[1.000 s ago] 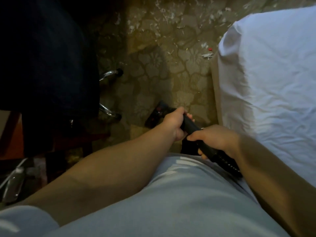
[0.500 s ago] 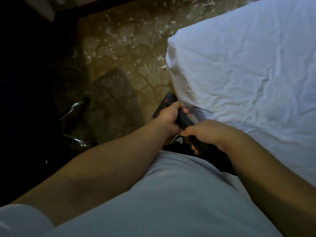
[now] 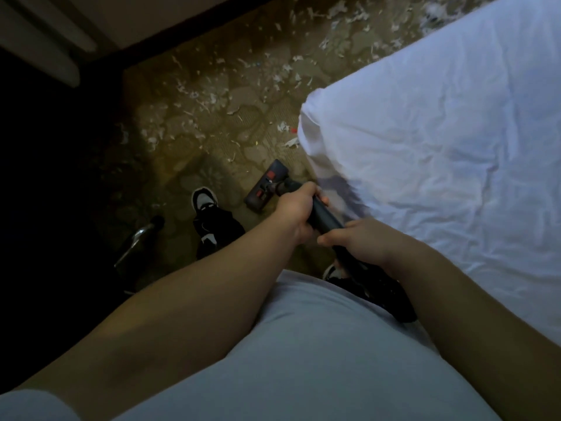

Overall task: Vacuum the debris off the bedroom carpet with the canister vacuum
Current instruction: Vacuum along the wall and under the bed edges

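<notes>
I hold the black vacuum wand (image 3: pixel 323 215) with both hands. My left hand (image 3: pixel 296 208) grips it further down, toward the floor head. My right hand (image 3: pixel 361 241) grips it higher up, near my waist. The dark floor head (image 3: pixel 267 185), with red marks on top, rests on the patterned brown carpet (image 3: pixel 194 165) beside the bed corner. White scraps of debris (image 3: pixel 212 98) lie scattered over the carpet beyond the head, with a small red bit (image 3: pixel 293 129) near the bed. The canister is out of view.
A bed with a white sheet (image 3: pixel 440 141) fills the right side, its corner close to the floor head. My black-and-white shoe (image 3: pixel 205 202) stands left of the head. A chrome chair leg (image 3: pixel 138 241) juts in at lower left. A dark wall base (image 3: pixel 182 31) runs along the far edge.
The view has swung right and up, so the bed covers more of the frame. The floor head now shows fully beside the bed corner, and my left shoe has come into sight.
</notes>
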Demonstrator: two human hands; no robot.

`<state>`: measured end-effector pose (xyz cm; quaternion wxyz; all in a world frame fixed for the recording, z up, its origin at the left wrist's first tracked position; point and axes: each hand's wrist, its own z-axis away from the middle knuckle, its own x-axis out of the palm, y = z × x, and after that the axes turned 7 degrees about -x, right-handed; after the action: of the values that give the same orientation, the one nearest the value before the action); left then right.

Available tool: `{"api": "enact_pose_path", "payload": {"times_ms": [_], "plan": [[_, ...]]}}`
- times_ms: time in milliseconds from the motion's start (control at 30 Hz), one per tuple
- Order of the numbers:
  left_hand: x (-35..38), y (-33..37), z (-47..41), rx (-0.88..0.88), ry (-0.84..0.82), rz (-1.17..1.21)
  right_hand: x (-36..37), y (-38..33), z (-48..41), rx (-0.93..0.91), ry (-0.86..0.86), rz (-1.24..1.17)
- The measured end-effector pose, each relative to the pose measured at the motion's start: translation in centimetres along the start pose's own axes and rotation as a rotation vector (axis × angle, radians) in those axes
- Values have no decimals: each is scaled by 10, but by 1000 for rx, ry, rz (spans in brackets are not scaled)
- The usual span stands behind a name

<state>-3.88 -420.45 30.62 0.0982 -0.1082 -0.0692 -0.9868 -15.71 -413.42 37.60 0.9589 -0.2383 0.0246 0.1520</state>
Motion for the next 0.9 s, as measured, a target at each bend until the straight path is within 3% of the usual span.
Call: {"api": "enact_pose_path", "payload": {"times_ms": [433,700,900], "plan": [[-181,336,-15,39,50,-84,169,-294,-168,-47,44,-113],[-241,464,-5,117,147,-97,219,-411,-228,-107,13,-134],[-245,535,16,208,161,-172,225,-476,-254,-138,13,-201]]}}
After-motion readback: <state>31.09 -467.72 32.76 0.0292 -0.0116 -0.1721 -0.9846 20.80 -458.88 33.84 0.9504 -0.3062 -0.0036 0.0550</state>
